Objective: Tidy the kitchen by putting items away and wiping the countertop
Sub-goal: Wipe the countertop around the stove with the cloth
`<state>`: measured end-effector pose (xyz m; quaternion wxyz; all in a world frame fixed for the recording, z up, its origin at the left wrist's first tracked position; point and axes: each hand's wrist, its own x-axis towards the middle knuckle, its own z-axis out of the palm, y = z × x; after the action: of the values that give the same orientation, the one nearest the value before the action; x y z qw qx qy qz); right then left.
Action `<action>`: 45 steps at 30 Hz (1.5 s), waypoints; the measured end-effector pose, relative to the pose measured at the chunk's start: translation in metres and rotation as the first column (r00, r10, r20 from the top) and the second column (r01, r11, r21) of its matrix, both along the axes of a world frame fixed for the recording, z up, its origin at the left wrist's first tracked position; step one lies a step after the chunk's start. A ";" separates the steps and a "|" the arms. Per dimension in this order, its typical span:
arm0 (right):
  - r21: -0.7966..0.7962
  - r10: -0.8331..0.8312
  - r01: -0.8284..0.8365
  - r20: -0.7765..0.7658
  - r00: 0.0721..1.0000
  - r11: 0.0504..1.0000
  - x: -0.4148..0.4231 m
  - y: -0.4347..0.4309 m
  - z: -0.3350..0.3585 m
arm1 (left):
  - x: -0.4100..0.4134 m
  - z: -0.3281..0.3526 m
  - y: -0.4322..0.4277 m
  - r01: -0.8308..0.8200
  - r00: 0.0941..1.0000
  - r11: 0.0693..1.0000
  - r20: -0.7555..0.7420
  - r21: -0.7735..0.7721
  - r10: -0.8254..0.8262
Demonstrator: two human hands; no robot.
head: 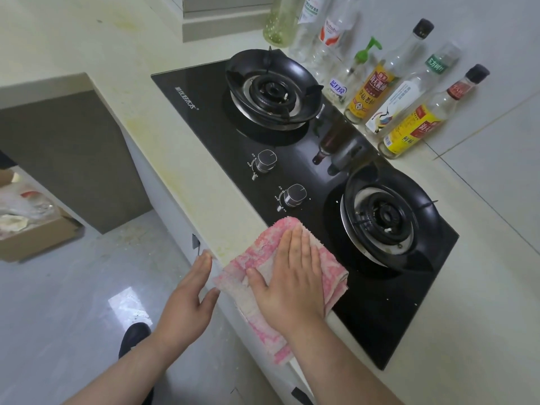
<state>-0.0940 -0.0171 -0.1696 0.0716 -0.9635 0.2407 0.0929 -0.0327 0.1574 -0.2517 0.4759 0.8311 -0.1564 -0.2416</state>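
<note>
A pink and white cloth (260, 323) lies over the front edge of the pale countertop (187, 182) and onto the black glass gas hob (210, 124). My right hand (292, 276) presses flat on the cloth with straight fingers, near the lower knob (295, 194). My left hand (190, 299) hovers open beside the counter's front edge, just left of the cloth, holding nothing. Yellowish stains streak the countertop left of the hob.
Two burners (271, 89) (385, 217) sit on the hob, with a second knob (265, 161) between them. Several sauce and oil bottles (371, 92) line the tiled wall behind. A cardboard box (32, 229) with rubbish stands on the floor at left. My shoe (134, 337) is below.
</note>
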 end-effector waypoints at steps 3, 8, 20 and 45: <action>-0.001 -0.029 0.029 0.015 0.999 1.000 -0.027 0.000 -0.003 | 0.002 0.000 0.004 0.016 1.000 1.000 0.007 -0.004 -0.016; -0.076 -0.059 0.061 0.031 0.998 0.995 -0.048 0.000 -0.010 | 0.016 0.004 0.012 0.021 0.999 0.999 0.037 -0.031 -0.020; -0.065 -0.037 0.035 -0.026 0.999 0.997 0.015 0.008 -0.005 | 0.065 0.004 0.014 -0.108 0.993 0.988 -0.068 -0.112 0.101; -0.074 0.026 -0.027 -0.012 1.000 0.997 0.175 0.039 -0.007 | 0.180 0.000 0.032 -0.192 0.980 0.980 0.041 -0.059 0.195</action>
<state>0.0809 0.0218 -0.1762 0.0332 -0.9681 0.2317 0.0899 0.1472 0.1894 -0.2521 0.5158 0.8345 -0.0924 -0.1701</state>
